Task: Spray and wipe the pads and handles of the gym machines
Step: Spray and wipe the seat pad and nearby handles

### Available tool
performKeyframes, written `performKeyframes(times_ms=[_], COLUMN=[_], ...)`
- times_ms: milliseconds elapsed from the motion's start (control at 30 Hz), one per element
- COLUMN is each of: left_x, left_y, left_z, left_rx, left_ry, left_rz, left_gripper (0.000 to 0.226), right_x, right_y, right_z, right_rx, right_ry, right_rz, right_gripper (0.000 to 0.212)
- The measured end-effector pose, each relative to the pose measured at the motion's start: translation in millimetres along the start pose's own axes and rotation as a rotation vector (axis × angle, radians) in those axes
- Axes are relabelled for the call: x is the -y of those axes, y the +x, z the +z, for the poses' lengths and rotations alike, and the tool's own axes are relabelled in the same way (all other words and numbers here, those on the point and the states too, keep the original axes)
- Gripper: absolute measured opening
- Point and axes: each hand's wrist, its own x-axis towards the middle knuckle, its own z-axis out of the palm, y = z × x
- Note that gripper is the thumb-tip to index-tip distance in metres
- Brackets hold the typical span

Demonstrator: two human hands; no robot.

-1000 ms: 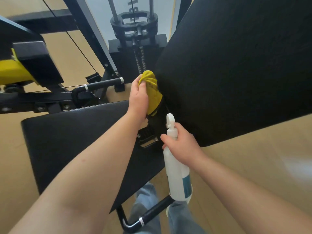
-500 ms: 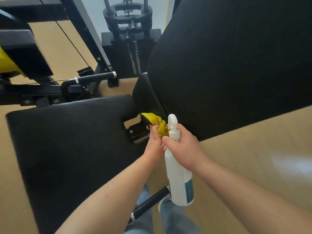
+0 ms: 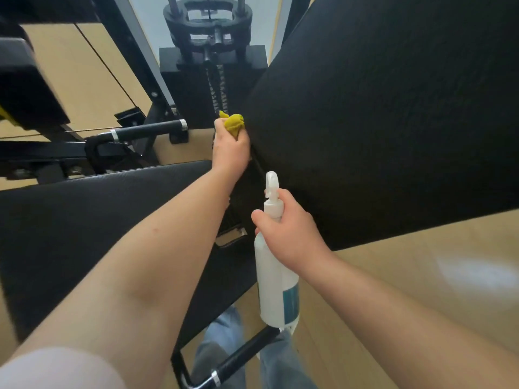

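My left hand [image 3: 230,148] grips a bunched yellow cloth [image 3: 233,124] and holds it against the left edge of the large black back pad [image 3: 379,116]. My right hand [image 3: 289,234] holds a white spray bottle [image 3: 276,284] by its neck, upright, nozzle pointing toward the back pad's lower edge. The black seat pad [image 3: 92,228] lies below my left forearm. A black handle [image 3: 148,130] with silver rings sticks out at the left, behind the seat. Another black handle [image 3: 241,357] runs below the bottle.
The weight stack and guide rods [image 3: 207,37] stand behind the pads. A black frame with a yellow part [image 3: 5,115] sits at the far left. The floor [image 3: 421,276] is tan wood. My jeans-clad legs [image 3: 222,352] show below the seat.
My left hand moved the cloth down the back pad's edge to near the bottle, then back up to the edge's upper part. My right hand kept the bottle nearly still.
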Motion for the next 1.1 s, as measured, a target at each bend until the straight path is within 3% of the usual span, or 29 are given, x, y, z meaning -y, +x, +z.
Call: performKeyframes(times_ms=[67, 167, 300, 500, 800, 900, 1000, 1100], left_x=[-10.4, -6.8, 13.0, 35.6, 85.7, 80.0, 58.6, 51.1], left_y=[5.7, -13.6, -55.7, -141.5, -250.7, -260.8, -246.6, -218.0], left_z=[0.9, 0.4, 4.8, 18.1, 36.9, 37.8, 43.1, 47.9], left_rx=[-0.033, -0.049, 0.027, 0.152, 0.487, 0.412, 0.17, 0.116], left_ry=[-0.026, -0.068, -0.083, 0.052, 0.202, 0.094, -0.115, -0.133], left_rz=[-0.04, 0.004, 0.058, 0.118, 0.076, 0.021, -0.124, -0.137], left_gripper=[0.03, 0.018, 0.021, 0.008, 0.042, 0.03, 0.022, 0.043], right_x=[-0.4, -3.4, -16.1, -40.9, -83.7, -92.1, -94.7, -91.3], right_y=[1.1, -6.4, -26.7, -61.3, -91.0, -94.3, -94.2, -90.7], right_z=[-3.2, -8.2, -17.1, -33.1, -58.3, -57.4, -52.8, -46.0], right_rx=[-0.02, -0.031, -0.023, 0.029, 0.071, 0.096, 0.129, 0.149], right_ry=[0.02, 0.027, 0.021, -0.048, -0.139, -0.174, -0.178, -0.183], right_rz=[0.004, -0.008, -0.008, -0.068, -0.138, -0.139, -0.135, -0.126], right_gripper=[0.022, 0.019, 0.022, 0.024, 0.035, 0.038, 0.041, 0.044])
